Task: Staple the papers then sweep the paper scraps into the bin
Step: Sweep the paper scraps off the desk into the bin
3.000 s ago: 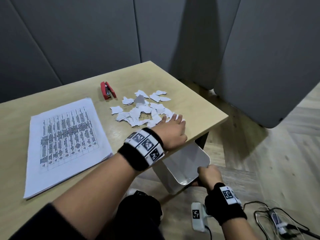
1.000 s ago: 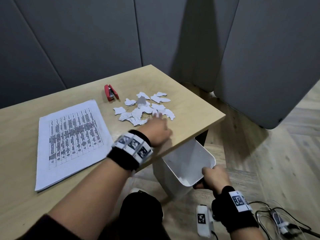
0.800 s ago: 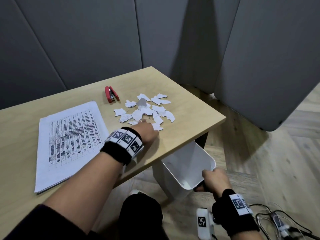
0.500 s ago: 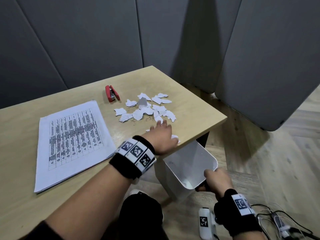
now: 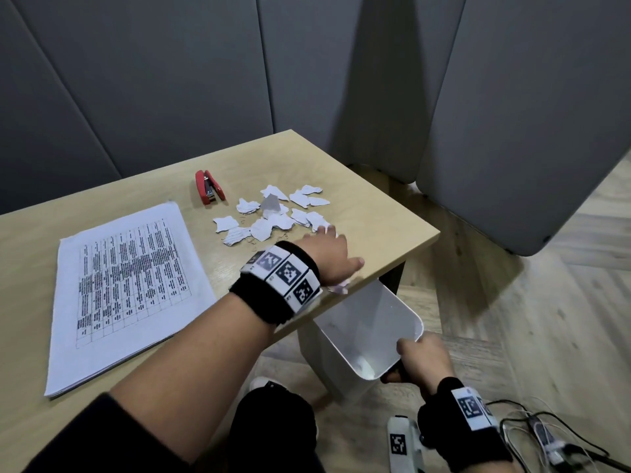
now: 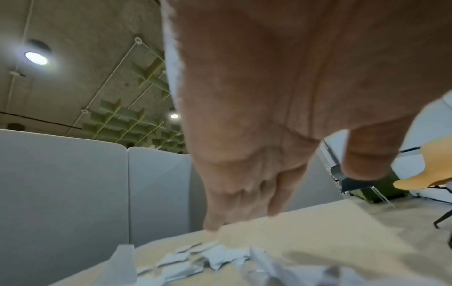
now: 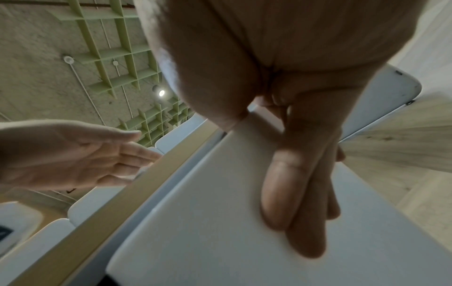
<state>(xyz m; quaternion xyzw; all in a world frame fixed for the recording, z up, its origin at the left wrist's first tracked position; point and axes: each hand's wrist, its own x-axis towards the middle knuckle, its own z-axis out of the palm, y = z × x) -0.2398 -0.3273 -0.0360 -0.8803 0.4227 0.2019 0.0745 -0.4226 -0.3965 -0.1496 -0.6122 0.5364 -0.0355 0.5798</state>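
Paper scraps (image 5: 273, 213) lie in a loose cluster at the centre of the head view, on the desk (image 5: 368, 213) between the red stapler (image 5: 208, 187) at their upper left and the desk's near right edge. One scrap (image 5: 339, 288) sits right at that edge — under the heel of the left hand (image 5: 329, 257), directly above the bin. The left hand lies flat on the desk beside the cluster, its fingers (image 6: 244, 195) straight and spread, holding nothing. The white bin (image 5: 372, 322) is tilted below the desk edge at lower centre right, its open mouth turned up toward the edge. The right hand (image 5: 421, 360) grips the bin's near rim; in the right wrist view its fingers (image 7: 303, 193) lie along the outer wall with the thumb over the rim. The stapled stack of printed papers (image 5: 126, 288) rests at the left of the frame, apart from the scraps. A bare strip of desk runs from the cluster to the right edge — wood floor beyond it.
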